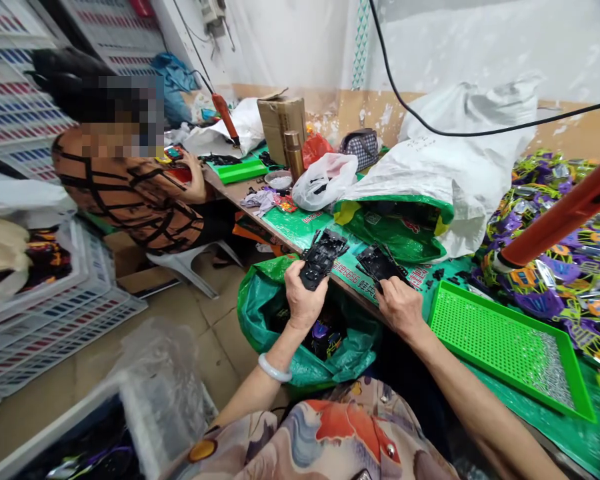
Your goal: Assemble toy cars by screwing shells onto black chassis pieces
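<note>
My left hand is closed around a black plastic part, held above the table edge. My right hand grips a second black plastic part that rests on the green table cover. The two parts sit side by side, a short gap between them. A white bangle circles my left wrist. Below my hands a green sack on the floor holds more dark pieces.
A green perforated tray with small metal bits lies right of my hands. An orange-handled tool hangs at right over purple printed packaging. A white sack stands behind. A seated person works at left beside stacked crates.
</note>
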Action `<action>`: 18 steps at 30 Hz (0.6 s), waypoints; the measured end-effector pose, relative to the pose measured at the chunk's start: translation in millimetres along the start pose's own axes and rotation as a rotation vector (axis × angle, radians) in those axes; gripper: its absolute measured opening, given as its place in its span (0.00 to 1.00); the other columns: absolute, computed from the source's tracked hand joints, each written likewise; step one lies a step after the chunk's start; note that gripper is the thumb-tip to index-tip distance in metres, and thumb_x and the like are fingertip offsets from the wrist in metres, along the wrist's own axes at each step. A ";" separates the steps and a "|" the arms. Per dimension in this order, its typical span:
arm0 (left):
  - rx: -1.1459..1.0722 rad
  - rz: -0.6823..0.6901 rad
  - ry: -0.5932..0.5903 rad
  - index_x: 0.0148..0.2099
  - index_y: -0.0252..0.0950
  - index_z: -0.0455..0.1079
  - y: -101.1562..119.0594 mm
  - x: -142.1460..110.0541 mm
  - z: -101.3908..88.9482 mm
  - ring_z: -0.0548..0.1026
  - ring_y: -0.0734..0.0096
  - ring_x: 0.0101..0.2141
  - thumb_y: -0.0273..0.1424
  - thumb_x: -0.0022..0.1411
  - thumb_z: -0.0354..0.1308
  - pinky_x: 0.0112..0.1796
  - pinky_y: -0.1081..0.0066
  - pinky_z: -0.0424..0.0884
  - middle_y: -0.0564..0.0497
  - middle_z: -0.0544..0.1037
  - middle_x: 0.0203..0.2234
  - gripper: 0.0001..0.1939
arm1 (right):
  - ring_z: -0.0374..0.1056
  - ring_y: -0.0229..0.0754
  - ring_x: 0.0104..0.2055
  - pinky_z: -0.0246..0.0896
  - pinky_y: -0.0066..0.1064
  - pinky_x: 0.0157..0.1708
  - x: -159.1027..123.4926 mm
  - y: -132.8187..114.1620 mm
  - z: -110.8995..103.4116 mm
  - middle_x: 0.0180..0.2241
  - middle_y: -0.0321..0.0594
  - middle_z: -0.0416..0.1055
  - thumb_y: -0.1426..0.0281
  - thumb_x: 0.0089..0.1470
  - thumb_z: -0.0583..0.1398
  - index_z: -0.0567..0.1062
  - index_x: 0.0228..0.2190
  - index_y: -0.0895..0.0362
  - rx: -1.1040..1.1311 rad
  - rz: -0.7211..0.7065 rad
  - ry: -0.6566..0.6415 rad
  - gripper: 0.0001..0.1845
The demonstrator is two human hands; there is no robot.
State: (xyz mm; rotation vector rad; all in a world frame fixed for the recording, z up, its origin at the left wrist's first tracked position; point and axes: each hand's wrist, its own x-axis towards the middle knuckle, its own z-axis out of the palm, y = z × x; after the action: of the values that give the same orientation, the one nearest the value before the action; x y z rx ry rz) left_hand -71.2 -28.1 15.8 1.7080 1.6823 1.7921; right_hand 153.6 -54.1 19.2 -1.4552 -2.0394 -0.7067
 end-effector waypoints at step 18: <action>0.725 0.190 -0.905 0.54 0.34 0.70 -48.2 -52.1 -115.9 0.75 0.48 0.46 0.29 0.61 0.52 0.48 0.52 0.69 0.38 0.78 0.45 0.19 | 0.67 0.43 0.38 0.60 0.34 0.32 -10.9 -76.0 -27.6 0.38 0.39 0.71 0.65 0.57 0.63 0.71 0.40 0.55 0.422 -0.098 -0.512 0.11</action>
State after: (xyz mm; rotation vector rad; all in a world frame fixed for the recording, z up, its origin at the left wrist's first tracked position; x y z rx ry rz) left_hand -168.2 -116.4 -19.6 2.4445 1.7877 0.2103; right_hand 87.5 -101.8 23.4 -1.3801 -2.4566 0.0915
